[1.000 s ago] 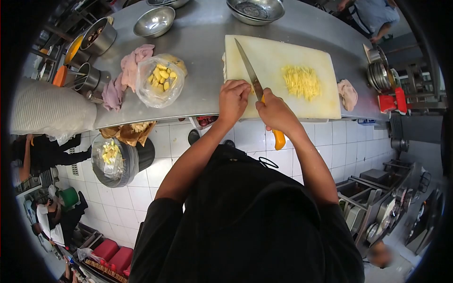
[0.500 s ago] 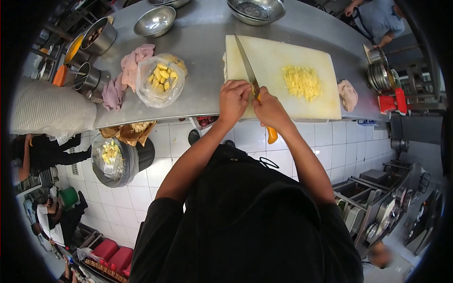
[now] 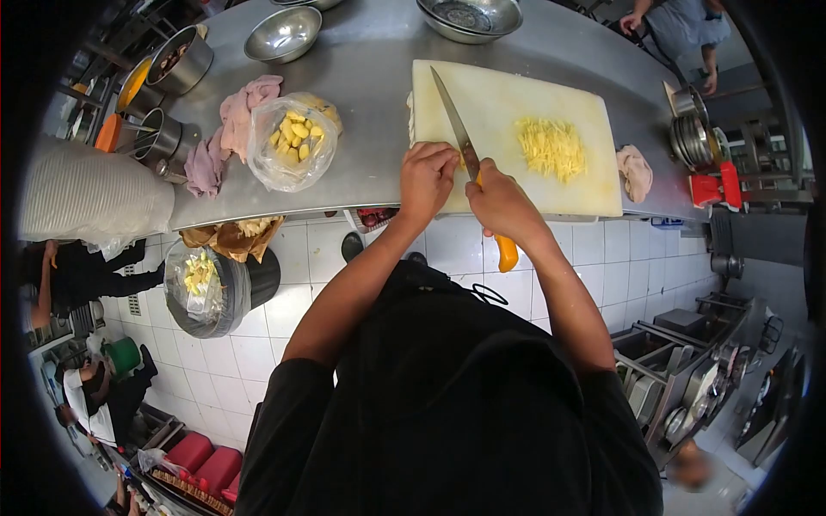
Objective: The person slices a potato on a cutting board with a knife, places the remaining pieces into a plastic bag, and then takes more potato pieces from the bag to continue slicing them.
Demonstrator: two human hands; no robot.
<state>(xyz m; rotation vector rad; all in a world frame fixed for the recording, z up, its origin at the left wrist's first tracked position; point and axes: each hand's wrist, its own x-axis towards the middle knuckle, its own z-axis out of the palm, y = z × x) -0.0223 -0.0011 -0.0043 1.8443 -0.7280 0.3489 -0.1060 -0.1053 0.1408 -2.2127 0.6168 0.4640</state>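
Observation:
A white cutting board (image 3: 499,103) lies on the steel counter (image 3: 370,60). My right hand (image 3: 499,202) grips a long knife (image 3: 456,125) by its orange handle, blade pointing away across the board. My left hand (image 3: 428,176) rests fingers-down at the board's near left edge, right beside the blade, pinning something small that its fingers hide. A pile of thin yellow shreds (image 3: 551,148) sits on the board's right half.
A clear bag of yellow pieces (image 3: 292,142) and pink cloths (image 3: 228,129) lie left of the board. Steel bowls (image 3: 469,15) stand at the back, pots (image 3: 176,64) at far left. A lined bin (image 3: 215,288) is below the counter. Other people work nearby.
The knife slid forward and then back toward me, a slicing stroke beside my left fingers. The left hand has stayed in place.

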